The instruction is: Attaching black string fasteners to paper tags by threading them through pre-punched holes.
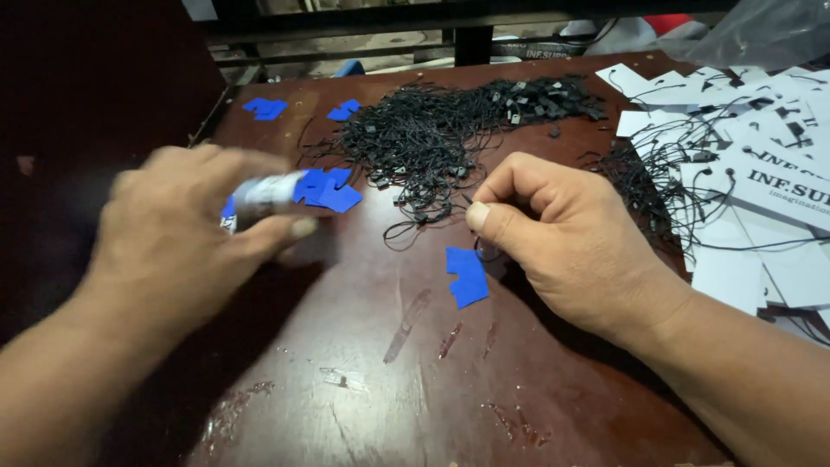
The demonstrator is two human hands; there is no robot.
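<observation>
My left hand [181, 238] is blurred and shut on a white and blue glue stick [264, 195] that points right, over a few blue paper pieces [328, 190]. My right hand [562, 233] pinches a thin black string [471, 203] between thumb and forefinger, just above a blue paper piece [468, 275] that lies on the dark red table [389, 363]. A big tangle of black strings with small plastic locks [432, 130] lies behind both hands.
White printed tags with strings attached [761, 182] are heaped at the right. More blue pieces [265, 107] lie at the far left of the table. A clear plastic bag [769, 30] sits at the top right. Glue smears [406, 316] mark the tabletop.
</observation>
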